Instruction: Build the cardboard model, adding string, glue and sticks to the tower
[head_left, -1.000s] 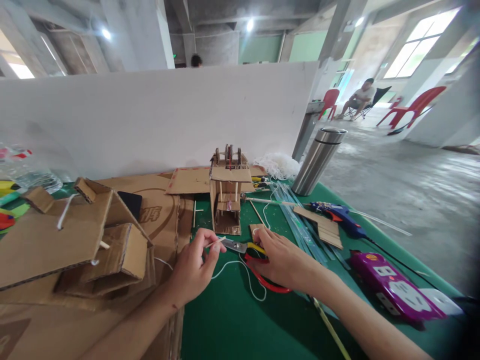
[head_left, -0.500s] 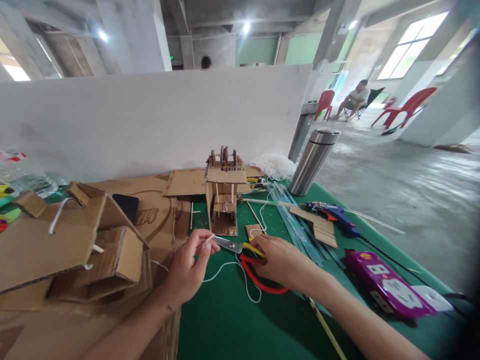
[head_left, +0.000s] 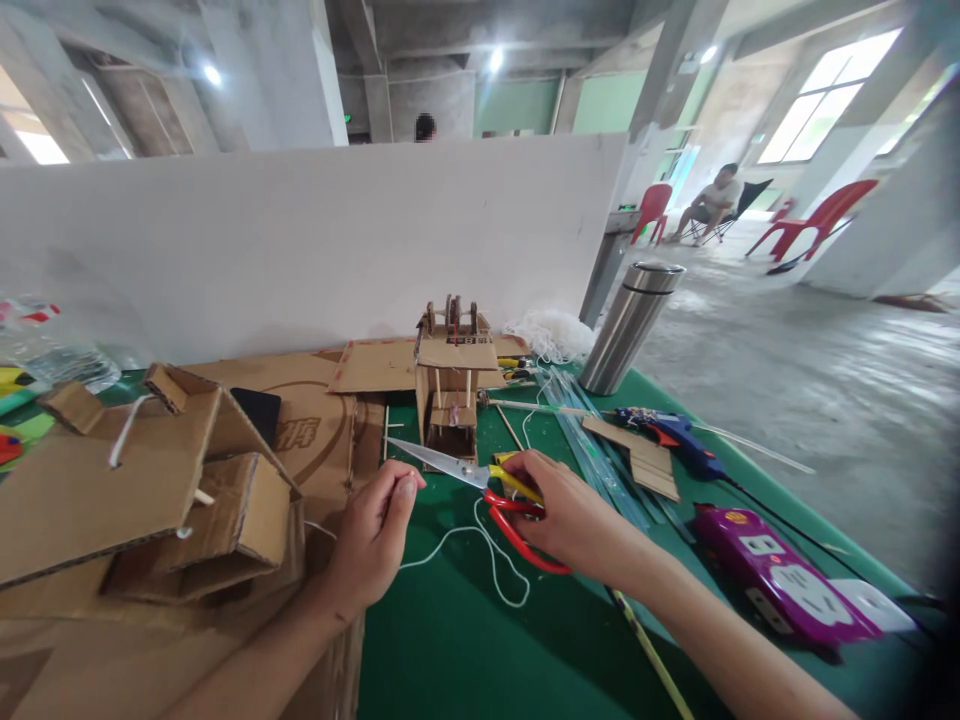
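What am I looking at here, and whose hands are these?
There is no machine: a camera on a person's head looks down at their own two hands over a green table. The right hand grips scissors with red and yellow handles, blades open. The left hand pinches the end of a white string that loops across the table. Behind stands a small cardboard tower; cardboard pieces lie left, and a steel flask, a blue glue gun and a purple power strip right.

A steel flask (head_left: 628, 326), blue glue gun (head_left: 673, 436) and purple power strip (head_left: 772, 571) stand right.
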